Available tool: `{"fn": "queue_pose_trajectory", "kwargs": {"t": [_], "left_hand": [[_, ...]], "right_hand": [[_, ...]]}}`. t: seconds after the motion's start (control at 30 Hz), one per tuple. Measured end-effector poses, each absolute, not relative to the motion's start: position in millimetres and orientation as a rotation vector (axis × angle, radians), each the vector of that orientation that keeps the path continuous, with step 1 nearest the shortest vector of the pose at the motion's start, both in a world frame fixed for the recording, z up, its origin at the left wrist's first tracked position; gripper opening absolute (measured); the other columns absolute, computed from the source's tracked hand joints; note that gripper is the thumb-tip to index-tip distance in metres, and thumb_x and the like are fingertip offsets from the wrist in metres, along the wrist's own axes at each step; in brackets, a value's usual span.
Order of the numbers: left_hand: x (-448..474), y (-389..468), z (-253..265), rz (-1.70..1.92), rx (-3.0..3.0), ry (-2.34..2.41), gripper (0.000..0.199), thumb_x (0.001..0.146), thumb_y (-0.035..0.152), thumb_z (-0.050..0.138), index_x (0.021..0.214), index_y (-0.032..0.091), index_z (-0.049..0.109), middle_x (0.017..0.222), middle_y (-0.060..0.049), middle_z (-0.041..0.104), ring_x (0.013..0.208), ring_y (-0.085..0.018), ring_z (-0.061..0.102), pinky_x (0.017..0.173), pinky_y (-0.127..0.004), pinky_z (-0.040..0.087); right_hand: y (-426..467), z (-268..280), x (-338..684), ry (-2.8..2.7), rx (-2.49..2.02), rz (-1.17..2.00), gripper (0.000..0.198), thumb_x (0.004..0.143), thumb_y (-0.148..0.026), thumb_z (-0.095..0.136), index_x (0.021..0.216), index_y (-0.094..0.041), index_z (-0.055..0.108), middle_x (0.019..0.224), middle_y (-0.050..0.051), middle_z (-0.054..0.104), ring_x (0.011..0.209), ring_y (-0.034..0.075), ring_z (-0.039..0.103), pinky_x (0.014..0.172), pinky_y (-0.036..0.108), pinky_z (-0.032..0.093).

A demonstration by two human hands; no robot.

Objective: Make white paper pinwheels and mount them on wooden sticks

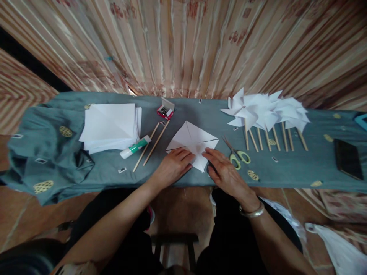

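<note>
A square sheet of white paper (191,142) lies turned like a diamond on the cloth, with slits or creases running from its corners toward the middle. My left hand (178,162) rests on its lower left part, fingers lying on the paper. Over the lower right edge, my right hand (222,166) has its fingers stretched onto the sheet and its thumb apart. Close to the right hand are scissors (239,156) with green handles, blades apart. To the left of the sheet lie two wooden sticks (156,143) and a green-and-white glue stick (135,147).
At the left is a stack of white paper (110,124). An open small red box (165,110) holds dark metallic pieces. Several finished paper pinwheels (263,110) on sticks lie at the right, and a black phone (348,158) is farther right on the grey-green cloth (298,168).
</note>
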State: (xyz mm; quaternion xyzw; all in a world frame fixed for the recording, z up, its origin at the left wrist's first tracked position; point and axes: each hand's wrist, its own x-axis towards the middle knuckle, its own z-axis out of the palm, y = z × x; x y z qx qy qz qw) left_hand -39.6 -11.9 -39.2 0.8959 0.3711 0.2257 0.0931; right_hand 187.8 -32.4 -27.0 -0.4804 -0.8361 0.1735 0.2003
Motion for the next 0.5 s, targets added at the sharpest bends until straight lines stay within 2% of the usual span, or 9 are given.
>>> {"fn": "queue_pose_trajectory", "kwargs": {"t": [0.17, 0.33, 0.5], "left_hand": [[-40, -13, -41, 0.744, 2.643, 1.082, 0.018, 0.094, 0.022, 0.053, 0.104, 0.015, 0.067, 0.101, -0.01, 0.071, 0.1, -0.022, 0.064, 0.089, -0.04, 0.055], [-41, -14, -42, 0.804, 2.68, 1.086, 0.02, 0.094, 0.024, 0.053, 0.104, 0.012, 0.066, 0.1, -0.01, 0.071, 0.097, -0.021, 0.064, 0.086, -0.037, 0.056], [-42, -17, -36, 0.676, 2.778, 1.041, 0.019, 0.093, 0.017, 0.052, 0.108, 0.013, 0.064, 0.105, -0.009, 0.07, 0.099, -0.023, 0.063, 0.087, -0.037, 0.053]], "right_hand": [[-31, -24, 189, -2.295, -1.351, 0.579, 0.046, 0.084, -0.013, 0.049, 0.129, -0.02, 0.058, 0.143, 0.012, 0.052, 0.136, 0.027, 0.046, 0.113, 0.052, 0.039], [-26, -19, 187, -2.197, -1.361, 0.727, 0.041, 0.083, -0.016, 0.056, 0.123, -0.022, 0.061, 0.141, 0.011, 0.055, 0.134, 0.026, 0.048, 0.113, 0.051, 0.04], [-24, -13, 183, -2.215, -1.369, 0.751, 0.04, 0.086, -0.024, 0.06, 0.126, -0.024, 0.059, 0.142, 0.01, 0.053, 0.135, 0.026, 0.046, 0.114, 0.05, 0.038]]}}
